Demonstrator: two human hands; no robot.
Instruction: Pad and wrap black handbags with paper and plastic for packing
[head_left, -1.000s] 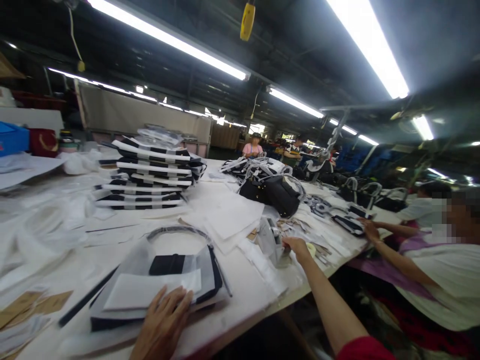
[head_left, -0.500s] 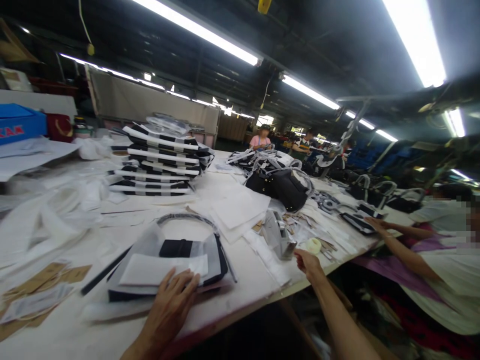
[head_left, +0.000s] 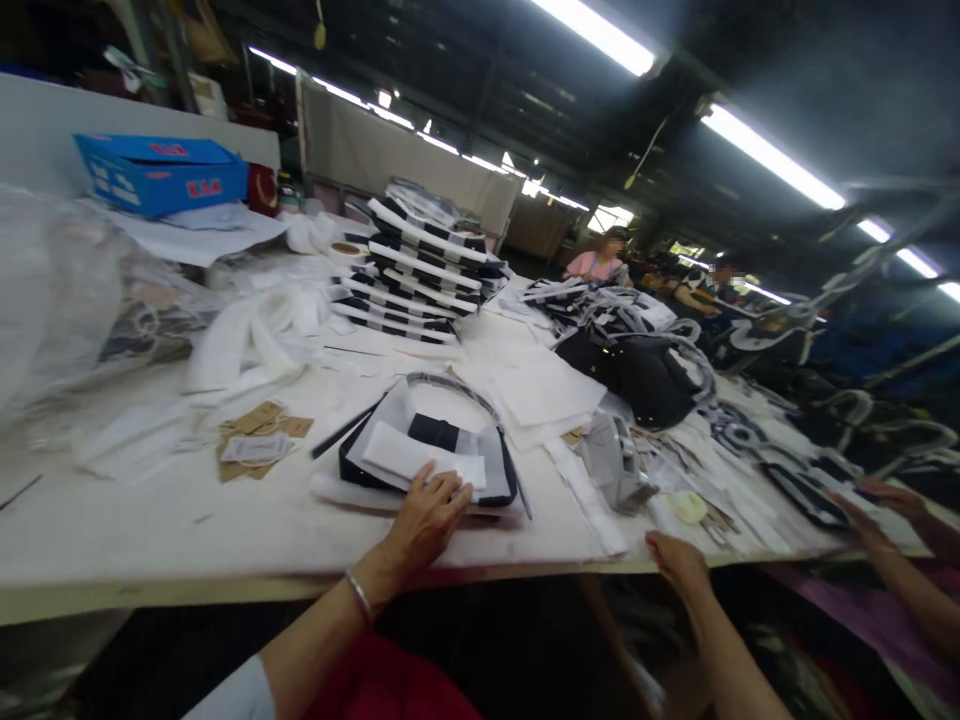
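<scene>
My left hand (head_left: 429,512) lies flat, fingers stretched out, on a folded white foam sheet (head_left: 397,455). That sheet rests on a black handbag (head_left: 514,480) lying on the table, partly covered in pale tissue, its wrapped handle (head_left: 457,385) arching away from me. Close to the table's front edge, my right hand (head_left: 679,565) is closed, thumb and fingers pressed together; anything between them is too small to make out. Just beyond it stands a grey tape dispenser (head_left: 611,460), apart from the fingers. A pale yellow tape roll (head_left: 688,507) lies to its right.
Striped black-and-white wrapped bags (head_left: 427,275) are stacked at the back. Black handbags (head_left: 630,370) pile up behind the dispenser. Brown tags (head_left: 262,440) lie left, below a blue box (head_left: 161,175). At right, a co-worker's hands (head_left: 862,515) touch another black piece.
The view has swung left, shifting everything rightward in the picture. My right hand has drawn away from the dispenser's front end towards the table edge. My left hand stays on the foam sheet.
</scene>
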